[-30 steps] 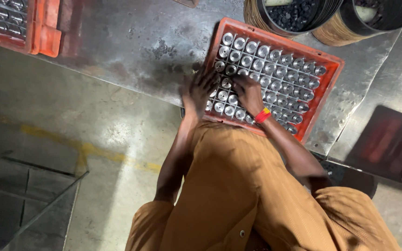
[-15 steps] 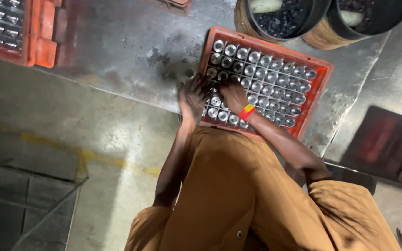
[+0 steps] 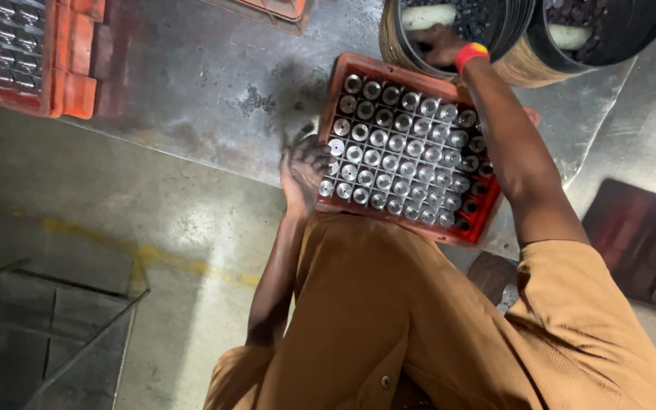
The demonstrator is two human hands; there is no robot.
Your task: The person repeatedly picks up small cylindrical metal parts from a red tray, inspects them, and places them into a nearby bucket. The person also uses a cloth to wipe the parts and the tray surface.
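Steel-topped bench (image 3: 214, 83), scuffed and stained, with bare concrete floor (image 3: 153, 228) and a faded yellow line below its near edge. I'm looking down at a red tray (image 3: 487, 216) sitting at the bench's near edge, right in front of the person, its grid cells packed w/ upright shiny metal cylinders (image 3: 400, 159), open ends up; a few cells at the tray's right side look darker, can't tell if empty. Left hand (image 3: 305, 171) rests against the tray's left wall, fingers spread and draped over the rim onto the first column of cylinders, holding nothing that I can see; looks like it's steadying the tray. Right hand (image 3: 440, 44), red-and-yellow band at the wrist, reaches past the tray's far edge into a round tub (image 3: 396, 45) of dark small parts, fingers curled down among them, so I can't tell if it's gripping anything. Second tub (image 3: 609, 38) sits beside it toward the far right corner, both close behind the tray, prob. to keep reach short. Another red tray (image 3: 36, 61) of cylinders sits at the far left corner, well apart.
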